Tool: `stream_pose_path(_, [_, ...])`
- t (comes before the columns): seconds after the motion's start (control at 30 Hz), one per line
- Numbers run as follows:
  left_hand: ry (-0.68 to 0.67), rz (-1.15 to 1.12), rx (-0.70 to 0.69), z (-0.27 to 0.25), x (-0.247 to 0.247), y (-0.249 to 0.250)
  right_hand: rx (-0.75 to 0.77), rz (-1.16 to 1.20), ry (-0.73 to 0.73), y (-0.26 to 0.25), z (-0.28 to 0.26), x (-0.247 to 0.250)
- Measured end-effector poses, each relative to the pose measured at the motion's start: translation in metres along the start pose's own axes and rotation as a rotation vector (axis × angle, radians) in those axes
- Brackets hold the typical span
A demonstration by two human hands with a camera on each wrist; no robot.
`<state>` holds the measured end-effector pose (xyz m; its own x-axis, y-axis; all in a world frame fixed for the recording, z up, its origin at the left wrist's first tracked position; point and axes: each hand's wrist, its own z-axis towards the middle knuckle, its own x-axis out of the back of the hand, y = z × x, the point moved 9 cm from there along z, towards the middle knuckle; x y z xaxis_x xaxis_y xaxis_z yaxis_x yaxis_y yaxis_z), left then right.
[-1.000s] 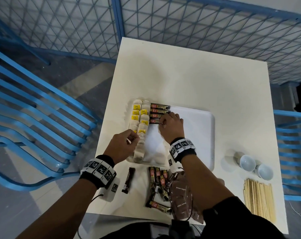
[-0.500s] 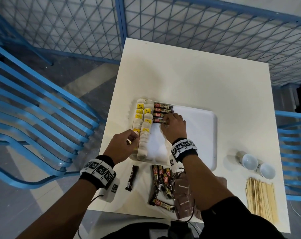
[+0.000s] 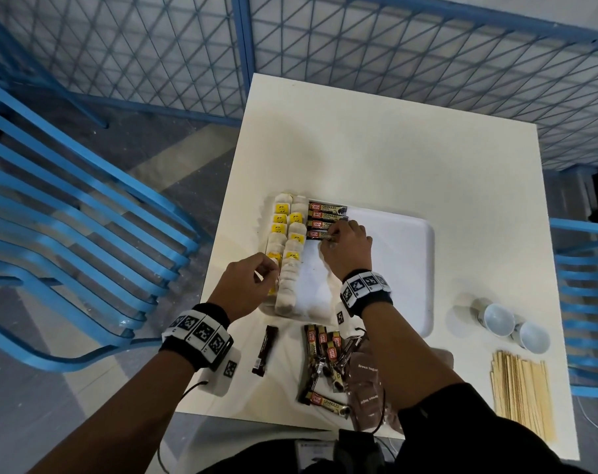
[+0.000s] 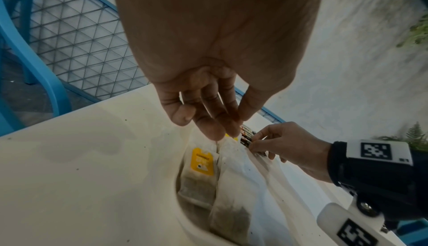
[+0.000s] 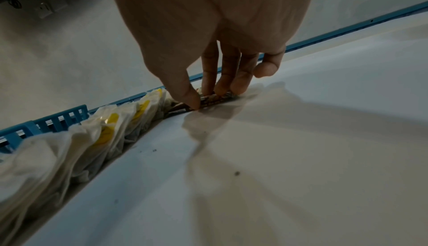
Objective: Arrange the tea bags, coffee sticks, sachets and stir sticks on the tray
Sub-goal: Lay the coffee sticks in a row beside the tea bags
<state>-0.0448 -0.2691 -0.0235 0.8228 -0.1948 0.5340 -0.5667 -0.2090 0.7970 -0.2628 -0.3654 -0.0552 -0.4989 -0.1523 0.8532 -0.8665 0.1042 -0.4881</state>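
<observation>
Nearest to the person, in front of the white tray (image 3: pixel 410 268), loose coffee sticks (image 3: pixel 321 350) are lying in a pile on the white table (image 3: pixel 393 159), with brown sugar sachets (image 3: pixel 367 395) just beside them and one dark stick (image 3: pixel 265 350) lying apart on the left side. A bundle of wooden stir sticks (image 3: pixel 521 395) is resting to the right of the tray, and two small cups (image 3: pixel 509 328) are lying just behind the bundle.

The left hand (image 3: pixel 246 289) is hanging over the near left corner of the tray, its fingers (image 4: pixel 222 122) coming together with the thumb above the two rows of tea bags (image 3: pixel 289 248); I cannot tell if it is pinching something. The tea bags with yellow tags are filling the left edge of the tray.

Farther in, the right hand (image 3: pixel 347 249) is pinching the nearest coffee stick (image 3: pixel 320 235) of a row of four, thumb (image 5: pixel 187 92) and fingertips pressing on it, just beside the tea bags at the far left corner of the tray.
</observation>
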Motion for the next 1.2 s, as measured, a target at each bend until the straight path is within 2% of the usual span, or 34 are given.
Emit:
stream_pose_path(0.3, [-0.072,-0.002,0.02,-0.013,-0.012,0.0,0.1,0.147,0.051,-0.012,-0.031,0.023])
stream_pose_path(0.4, [-0.131,0.046,0.056,-0.028,-0.022,-0.007,0.136,0.245,-0.02,-0.018,-0.059,0.024])
stream_pose_path(0.5, [-0.183,0.203,0.045,-0.047,-0.035,-0.015,0.132,0.271,-0.136,-0.019,-0.099,0.016])
stream_pose_path(0.63, [-0.177,0.443,0.031,-0.07,-0.049,-0.022,0.124,0.196,-0.235,-0.006,-0.148,0.003])
stream_pose_path(0.73, [-0.147,0.492,0.015,-0.084,-0.056,-0.026,0.098,0.121,-0.231,0.009,-0.175,0.001])
stream_pose_path(0.9, [-0.097,0.336,0.044,-0.098,-0.06,-0.035,-0.04,-0.069,-0.286,0.04,-0.204,0.001])
stream_pose_path(1.07, [-0.021,0.138,0.047,-0.103,-0.063,-0.03,-0.07,-0.03,-0.266,0.041,-0.214,-0.008])
stream_pose_path(1.2, [-0.046,0.079,0.027,-0.104,-0.076,-0.018,-0.046,0.005,-0.228,0.032,-0.213,-0.01])
